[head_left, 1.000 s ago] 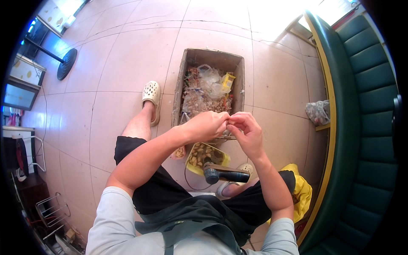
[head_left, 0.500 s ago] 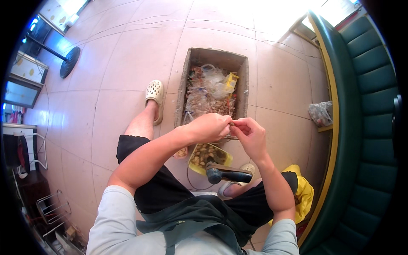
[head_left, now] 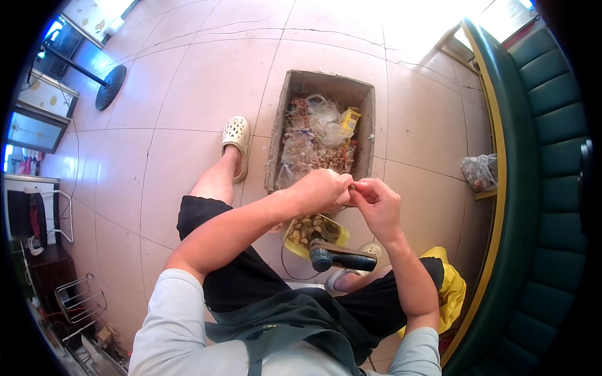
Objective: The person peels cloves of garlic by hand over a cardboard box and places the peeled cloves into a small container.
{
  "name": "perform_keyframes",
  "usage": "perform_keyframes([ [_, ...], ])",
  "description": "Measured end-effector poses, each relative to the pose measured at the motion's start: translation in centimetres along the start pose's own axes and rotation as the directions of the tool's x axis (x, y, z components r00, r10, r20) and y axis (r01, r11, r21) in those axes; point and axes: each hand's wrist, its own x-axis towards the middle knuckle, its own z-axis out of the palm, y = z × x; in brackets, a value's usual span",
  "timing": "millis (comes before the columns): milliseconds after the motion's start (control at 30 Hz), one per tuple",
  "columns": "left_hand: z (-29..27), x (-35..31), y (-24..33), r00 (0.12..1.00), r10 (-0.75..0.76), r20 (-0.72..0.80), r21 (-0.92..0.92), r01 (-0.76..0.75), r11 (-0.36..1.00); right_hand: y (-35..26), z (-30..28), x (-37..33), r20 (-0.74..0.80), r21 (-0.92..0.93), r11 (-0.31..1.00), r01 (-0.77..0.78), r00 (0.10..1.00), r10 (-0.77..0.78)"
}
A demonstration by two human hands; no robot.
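I can read no wording in my feed: the small yellow marking on the dark green apron point(head_left: 301, 316) is too tiny to make out, and any print on the yellow-and-white packet point(head_left: 350, 120) inside the box blurs away.

I see the left hand point(head_left: 323, 189) curled, its fingertips together on a small brown piece point(head_left: 353, 187); the right hand point(head_left: 380, 203) pinches the same piece between thumb and forefinger. The piece sits right at the meeting fingertips, at the left hand's three o'clock and the right hand's ten. It is mostly hidden, so I cannot tell its kind.

Taking the joined fingertips as my clock centre, the grey-brown box point(head_left: 332, 83) stands toward eleven, with clear plastic and scraps inside. A yellow tub point(head_left: 295, 249) of tan lumps point(head_left: 307, 229) lies toward seven, and a dark handled device point(head_left: 342, 257), kind unclear to me, crosses its lower edge near six.

Pinkish tiles point(head_left: 194, 81) with dark joints cover the floor. I have a green padded bench point(head_left: 555, 182) and a clear bag point(head_left: 480, 172) toward three, a yellow bag point(head_left: 453, 291) between four and five, a wire rack point(head_left: 81, 297) near eight, and a black round base point(head_left: 111, 88) toward ten.
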Motion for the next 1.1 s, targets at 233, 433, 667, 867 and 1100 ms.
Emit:
perform_keyframes([
  [233,-0.3,0.3,0.0,0.999,-0.038,0.008,-0.244,0.039,0.969,-0.6,-0.6,-0.1,0.042,-0.011,0.998,0.054,0.998,-0.053],
  [433,-2.2,0.6,1.1,0.986,-0.153,0.069,-0.473,0.167,0.865,-1.2,-2.1,1.0,0.128,0.321,0.925,-0.203,0.977,0.170],
  [667,-2.5,0.2,1.6,0.988,-0.152,0.020,-0.462,0.144,0.875,-1.1,-1.5,0.9,0.124,0.343,0.916,-0.207,0.977,0.174],
  [867,-2.2,0.0,1.2,0.989,-0.143,-0.027,-0.438,0.117,0.891,-0.5,-1.3,1.0,0.146,0.315,0.930,-0.189,0.978,0.149],
  [1100,-2.6,-0.2,1.9,0.965,-0.078,-0.251,-0.368,-0.021,0.930,-1.3,-1.3,0.9,0.132,0.392,0.894,-0.218,0.975,0.180],
])
